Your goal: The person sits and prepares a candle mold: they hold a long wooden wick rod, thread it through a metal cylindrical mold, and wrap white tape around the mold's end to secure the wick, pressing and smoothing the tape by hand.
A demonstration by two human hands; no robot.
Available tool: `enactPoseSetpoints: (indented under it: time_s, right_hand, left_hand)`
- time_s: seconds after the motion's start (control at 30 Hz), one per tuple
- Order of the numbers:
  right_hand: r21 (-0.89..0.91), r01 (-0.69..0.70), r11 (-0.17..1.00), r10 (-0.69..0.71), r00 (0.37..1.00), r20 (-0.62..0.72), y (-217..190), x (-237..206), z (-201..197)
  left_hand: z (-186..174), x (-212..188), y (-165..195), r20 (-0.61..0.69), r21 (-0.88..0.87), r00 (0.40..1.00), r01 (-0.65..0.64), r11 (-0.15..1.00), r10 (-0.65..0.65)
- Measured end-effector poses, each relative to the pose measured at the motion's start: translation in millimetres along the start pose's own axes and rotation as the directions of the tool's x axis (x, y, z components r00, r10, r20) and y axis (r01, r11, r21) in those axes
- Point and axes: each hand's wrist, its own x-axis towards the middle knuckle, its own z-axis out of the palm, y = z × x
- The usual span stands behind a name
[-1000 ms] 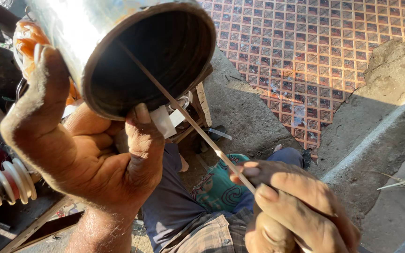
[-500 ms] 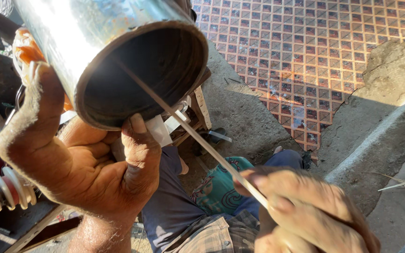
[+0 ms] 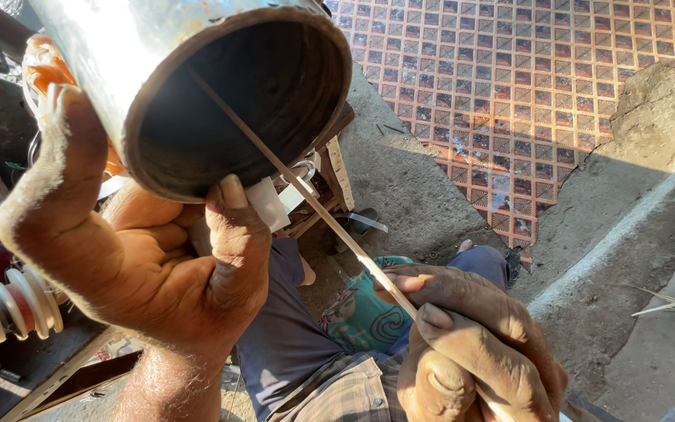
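While left hand [image 3: 142, 266] steadies the metal cylinder [image 3: 197, 86], right hand [image 3: 470, 344] pokes a thin rod [image 3: 306, 195] inside.

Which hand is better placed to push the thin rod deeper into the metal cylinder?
Right. The right hand already pinches the thin rod, whose tip is inside the metal cylinder; the left hand is busy supporting it.

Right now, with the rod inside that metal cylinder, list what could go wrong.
1. The left hand grips the metal cylinder by its open rim, thumb against the edge; a raw edge could cut it if the cylinder twists.
2. The thin rod, pinched by the right hand at its far end, looks slender and could bend or slip out.
3. The cylinder is held up over the person's lap; if the grip fails, it would likely drop onto the legs.
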Motion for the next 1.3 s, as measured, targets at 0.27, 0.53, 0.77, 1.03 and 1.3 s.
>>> enactPoseSetpoints:
  time_s: [0.27, 0.53, 0.77, 1.03, 1.3]
  right_hand:
    - [-0.006, 0.129, 0.992, -0.129, 0.991, 0.031, 8, 7, -2]
    - [0.056, 0.027, 0.998, -0.03, 0.997, 0.066, 11, -1, -5]
    - [0.082, -0.17, 0.982, 0.131, 0.927, 0.352, 8, 9, -39]
    - [-0.082, 0.265, 0.961, -0.193, 0.851, 0.489, -7, 56, -40]
    - [-0.11, 0.183, 0.977, -0.164, 0.973, 0.163, -6, 9, -10]
  left_hand:
    - [3, -5, -11, 0.008, -0.029, 1.0, 0.015, 0.999, -0.015]
    - [2, -3, -7, 0.05, -0.027, 0.998, 0.027, 0.999, -0.026]
    - [6, 0, -8, 0.032, -0.114, 0.999, 0.027, 0.993, -0.023]
    - [4, -3, -8, 0.001, -0.104, 0.999, 0.045, 0.994, -0.045]
    - [6, -8, -10, -0.051, -0.073, 0.998, 0.041, 0.996, -0.045]
